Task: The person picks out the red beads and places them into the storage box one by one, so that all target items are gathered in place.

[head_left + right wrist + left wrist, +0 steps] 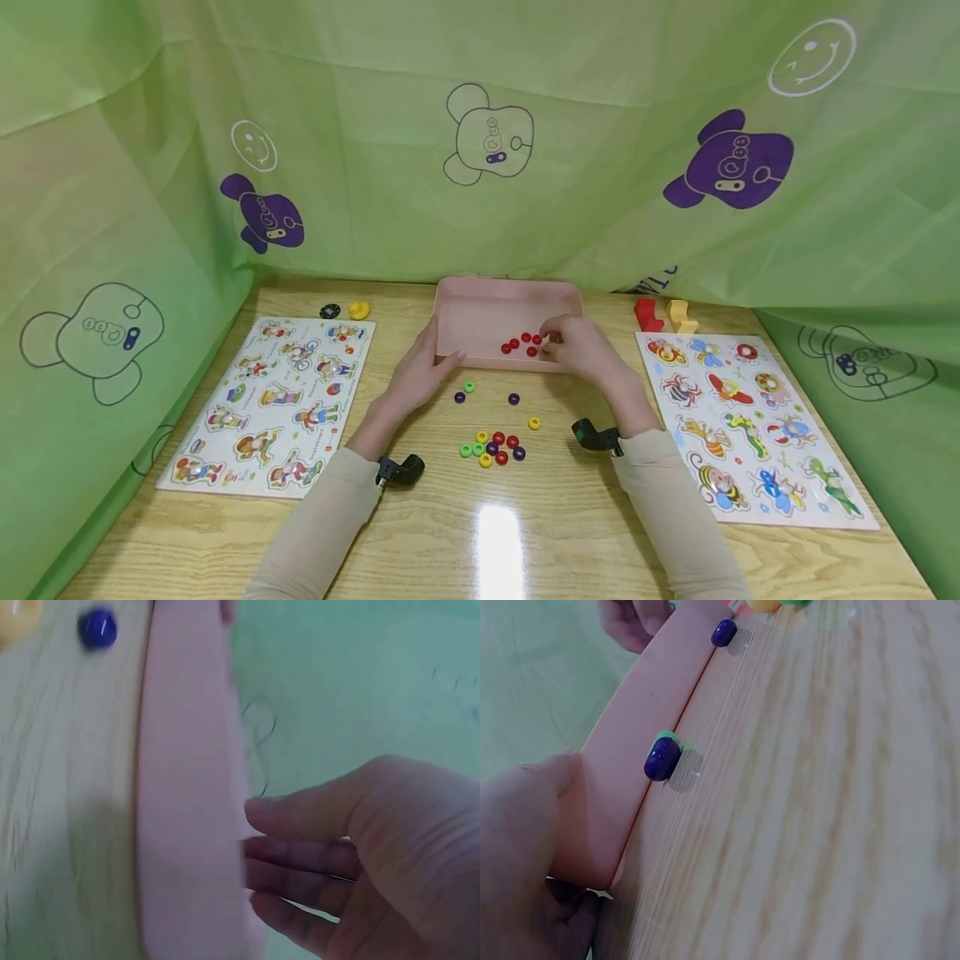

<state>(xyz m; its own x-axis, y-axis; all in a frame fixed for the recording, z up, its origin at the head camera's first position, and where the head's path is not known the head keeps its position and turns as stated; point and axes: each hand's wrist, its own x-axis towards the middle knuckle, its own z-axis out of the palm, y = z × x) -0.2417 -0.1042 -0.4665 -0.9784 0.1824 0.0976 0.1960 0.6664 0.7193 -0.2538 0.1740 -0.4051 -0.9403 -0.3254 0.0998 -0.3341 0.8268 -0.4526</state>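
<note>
A pink tray [480, 312] stands at the back of the table, with several red beads [514, 343] in its front right part. My left hand [415, 372] grips the tray's front left corner, thumb against the front wall [637, 712] and fingers round the side. Over the tray's front right edge reaches my right hand [581, 346], its fingertips down beside the red beads. From the right wrist, the thumb [289, 817] and bent fingers show just behind the tray wall [191, 787]. The wall partly hides the fingertips, so whether they pinch a bead is unclear.
Several loose ring beads [492, 448] in red, yellow, green and purple lie before the tray. Picture puzzle boards lie left [262, 400] and right [750, 425]. Behind them sit a yellow piece [359, 311], a black disc [329, 311] and red [648, 315] and yellow blocks [681, 317]. Green cloth surrounds the table.
</note>
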